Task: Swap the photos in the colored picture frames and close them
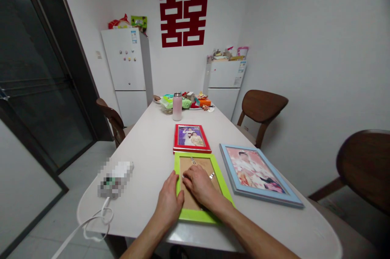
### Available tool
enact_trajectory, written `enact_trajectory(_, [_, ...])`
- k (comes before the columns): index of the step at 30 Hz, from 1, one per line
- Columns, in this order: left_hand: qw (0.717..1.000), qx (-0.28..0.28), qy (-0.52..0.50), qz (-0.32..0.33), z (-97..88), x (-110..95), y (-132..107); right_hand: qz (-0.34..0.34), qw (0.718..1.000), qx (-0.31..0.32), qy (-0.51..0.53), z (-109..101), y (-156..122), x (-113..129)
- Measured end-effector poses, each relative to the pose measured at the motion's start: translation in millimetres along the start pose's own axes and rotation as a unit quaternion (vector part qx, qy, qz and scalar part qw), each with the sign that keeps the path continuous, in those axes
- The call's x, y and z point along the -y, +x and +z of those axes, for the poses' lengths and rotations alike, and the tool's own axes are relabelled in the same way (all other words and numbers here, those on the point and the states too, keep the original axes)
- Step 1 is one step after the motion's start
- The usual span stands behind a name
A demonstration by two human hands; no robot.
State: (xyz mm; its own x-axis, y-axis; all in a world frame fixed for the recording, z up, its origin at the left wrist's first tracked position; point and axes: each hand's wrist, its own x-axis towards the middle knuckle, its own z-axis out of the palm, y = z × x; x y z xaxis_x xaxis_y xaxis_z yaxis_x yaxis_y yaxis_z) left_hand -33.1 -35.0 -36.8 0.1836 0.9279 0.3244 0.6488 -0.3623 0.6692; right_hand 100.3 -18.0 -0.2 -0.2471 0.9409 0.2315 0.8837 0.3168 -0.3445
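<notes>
Currently your left hand point(169, 203), open flat, pins lime-green rectangular photo frame point(198, 215), likely steadying it; your right hand point(199, 184), fingers bent, presses brown cardboard backing point(198, 163), gripping nothing.

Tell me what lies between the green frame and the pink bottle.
The red frame lies between the green frame and bottle, per the head view.

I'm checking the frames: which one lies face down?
The green frame: its brown backing shows, while the red frame and blue frame show photos.
</notes>
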Motion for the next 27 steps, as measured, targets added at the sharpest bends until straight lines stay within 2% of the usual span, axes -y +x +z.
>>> enact_trajectory(3, [1.0,0.002,0.004,0.005,0.3,1.4,-0.5,-0.044,0.998,0.029,0.039,-20.5,-18.1,-12.1])
enact_trajectory(5, [1.0,0.004,0.007,0.007,1.0,2.4,-0.9,-0.083,0.99,0.08,0.078,-33.3,-32.5,-20.7])
enact_trajectory(8, [1.0,0.006,0.01,0.009,2.0,3.2,-1.2,-0.112,0.979,0.13,0.107,-41.5,-47.8,-28.1])
enact_trajectory(15, [1.0,-0.001,0.01,0.011,2.3,2.5,0.0,-0.105,0.987,0.075,0.095,-26.1,-49.6,-29.5])
enact_trajectory(22, [1.0,-0.008,0.003,0.011,3.9,3.5,-1.2,-0.106,0.988,0.065,0.093,-24.0,-53.0,-30.7])
enact_trajectory(27, [1.0,-0.01,-0.001,0.009,4.1,4.3,-1.9,-0.09,0.991,0.035,0.095,-18.8,-54.3,-27.3])
